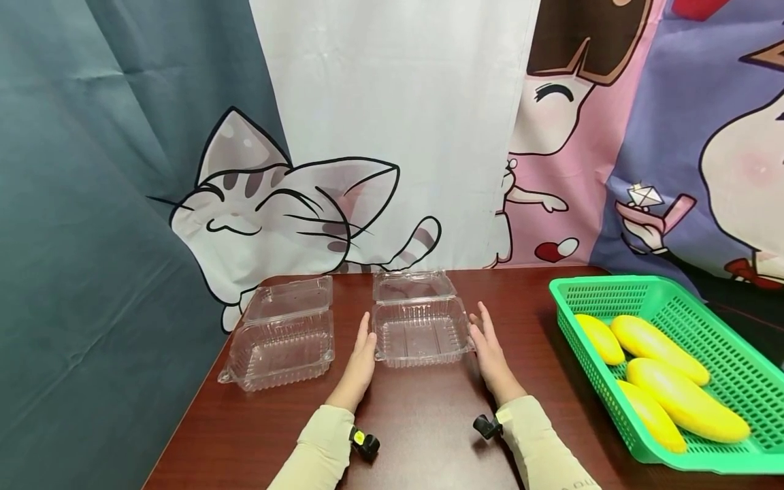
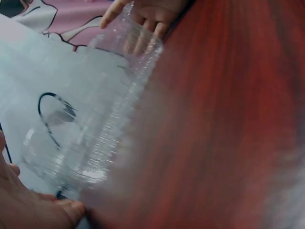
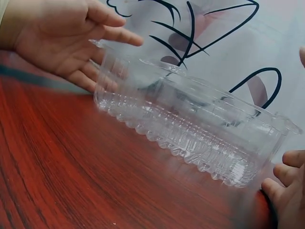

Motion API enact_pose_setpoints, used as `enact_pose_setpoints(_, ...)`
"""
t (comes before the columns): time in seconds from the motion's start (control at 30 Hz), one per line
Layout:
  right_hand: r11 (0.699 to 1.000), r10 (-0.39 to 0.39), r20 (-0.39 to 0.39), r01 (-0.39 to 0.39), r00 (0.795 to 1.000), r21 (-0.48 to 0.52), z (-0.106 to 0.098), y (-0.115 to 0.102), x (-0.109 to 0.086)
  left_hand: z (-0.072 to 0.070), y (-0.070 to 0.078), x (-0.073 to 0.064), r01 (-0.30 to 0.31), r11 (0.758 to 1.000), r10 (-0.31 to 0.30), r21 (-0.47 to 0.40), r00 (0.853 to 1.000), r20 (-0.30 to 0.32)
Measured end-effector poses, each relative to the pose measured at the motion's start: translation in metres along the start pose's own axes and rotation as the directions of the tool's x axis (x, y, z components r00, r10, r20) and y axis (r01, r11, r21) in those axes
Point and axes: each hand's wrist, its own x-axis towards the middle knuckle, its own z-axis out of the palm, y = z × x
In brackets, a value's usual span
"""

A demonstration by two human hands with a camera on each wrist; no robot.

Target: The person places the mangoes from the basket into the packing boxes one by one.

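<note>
"So, what stands between the hands?"

"One clear plastic box [image 1: 421,333], out on the desk [image 1: 422,425], straight ahead of the person. Its lid [image 1: 413,287] is swung open toward the back."

"And how are the hands set?"

"The left hand [image 1: 361,361] is at the box's left end and the right hand [image 1: 493,357] at its right end, palms facing inward, fingers loosely spread. Neither is curled round the plastic. Some fingers show through the clear walls, but I cannot tell whether they touch."

"Anything close by?"

"A second clear box [image 1: 282,348], just left of the left hand, its lid open as well. It sits slightly askew near the desk's left edge."

"Further out?"

"On the right, a green basket [image 1: 704,464] with four yellow fruits [image 1: 686,400] lying in it. Behind the desk hangs a curtain [image 1: 404,82], printed with a smiling cat [image 1: 263,218]. Both sleeves [image 1: 324,442] are pale, with a small black camera [image 1: 366,444] at each wrist."
</note>
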Motion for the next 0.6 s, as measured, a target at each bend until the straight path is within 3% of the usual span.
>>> enact_pose_setpoints(0.13,0.998,-0.008,0.015,0.009,1.0,-0.066,0.002,0.002,-0.001,0.004,-0.011,-0.001,-0.025,0.993,0.03,-0.113,0.999,0.042)
enact_pose_setpoints(0.3,0.992,-0.055,0.038,0.059,0.998,-0.111,0.004,0.004,0.0,0.006,-0.017,-0.001,-0.073,0.993,0.08,-0.093,0.994,0.07)
enact_pose_setpoints(0.47,0.987,-0.088,0.051,0.094,0.995,-0.129,0.003,0.003,-0.001,0.008,-0.02,-0.001,-0.061,0.997,0.065,-0.054,0.995,0.075)
enact_pose_setpoints(0.6,0.98,-0.098,0.015,0.099,0.995,-0.173,-0.002,-0.002,0.001,0.007,-0.02,-0.001,-0.071,0.997,0.073,-0.036,0.994,0.078)
